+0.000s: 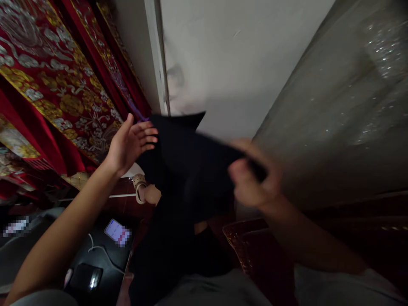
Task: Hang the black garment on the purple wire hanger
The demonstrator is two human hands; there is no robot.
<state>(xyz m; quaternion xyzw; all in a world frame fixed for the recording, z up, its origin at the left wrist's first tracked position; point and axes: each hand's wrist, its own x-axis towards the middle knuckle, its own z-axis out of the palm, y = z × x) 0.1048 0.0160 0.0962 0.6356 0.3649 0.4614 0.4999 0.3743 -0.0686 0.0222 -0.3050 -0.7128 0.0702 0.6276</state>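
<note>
A black piece of cloth (185, 170) hangs in front of me, stretched between my two hands. My right hand (253, 176) is closed on its right edge and looks smeared by motion. My left hand (132, 142) has its fingers stretched out flat, and their tips touch the cloth's left side. The cloth's lower part drops toward my lap. A foot in a beige sandal (140, 187) shows just beneath my left wrist.
Red and gold embroidered fabric (57, 76) fills the left. A white wall (236, 55) stands ahead, and a grey surface (344, 127) to the right. A lit phone (117, 231) with a cable and a dark device (86, 277) lie at lower left. A dark red patterned container (236, 238) sits below my right hand.
</note>
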